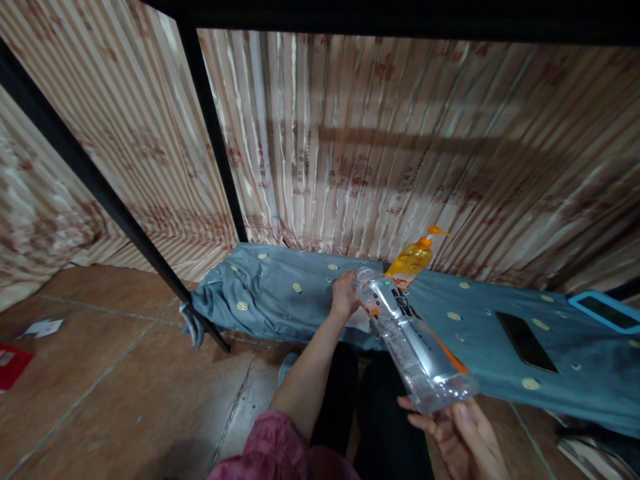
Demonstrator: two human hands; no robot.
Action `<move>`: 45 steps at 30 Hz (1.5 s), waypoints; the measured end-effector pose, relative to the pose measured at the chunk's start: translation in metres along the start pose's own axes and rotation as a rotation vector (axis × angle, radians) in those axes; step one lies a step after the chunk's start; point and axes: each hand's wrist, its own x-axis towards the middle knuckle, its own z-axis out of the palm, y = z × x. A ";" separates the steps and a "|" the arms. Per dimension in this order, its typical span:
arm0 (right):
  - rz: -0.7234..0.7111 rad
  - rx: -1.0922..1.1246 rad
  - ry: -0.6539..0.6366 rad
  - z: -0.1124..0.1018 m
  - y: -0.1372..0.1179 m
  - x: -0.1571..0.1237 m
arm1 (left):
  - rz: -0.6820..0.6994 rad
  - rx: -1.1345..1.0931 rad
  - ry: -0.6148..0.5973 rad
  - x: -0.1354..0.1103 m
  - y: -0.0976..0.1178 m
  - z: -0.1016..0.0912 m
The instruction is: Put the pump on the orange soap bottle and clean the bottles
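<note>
A clear plastic bottle (pixel 395 337) with a silver, black and orange label is held tilted over the cloth, its neck to the upper left and its base to the lower right. My left hand (pixel 345 295) is closed around the neck end. At the base, my right hand (pixel 463 430) grips the bottle with thumb and fingers. Just behind the bottle stands a pump bottle (pixel 411 260) of yellow liquid with an orange pump top, its lower part partly hidden. Something white (pixel 359 320) lies under the held bottle; I cannot make out what it is.
A grey-blue cloth (pixel 280 283) with yellow pineapple prints covers the narrow surface. A dark phone (pixel 526 341) and a blue-framed device (pixel 607 312) lie to the right. Black metal posts (pixel 213 127) stand on the left, before a striped curtain (pixel 350 133). A red item (pixel 14 365) is on the tiled floor.
</note>
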 end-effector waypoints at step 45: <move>-0.025 -0.167 0.052 -0.004 0.008 0.001 | 0.007 0.061 -0.012 0.000 0.003 -0.002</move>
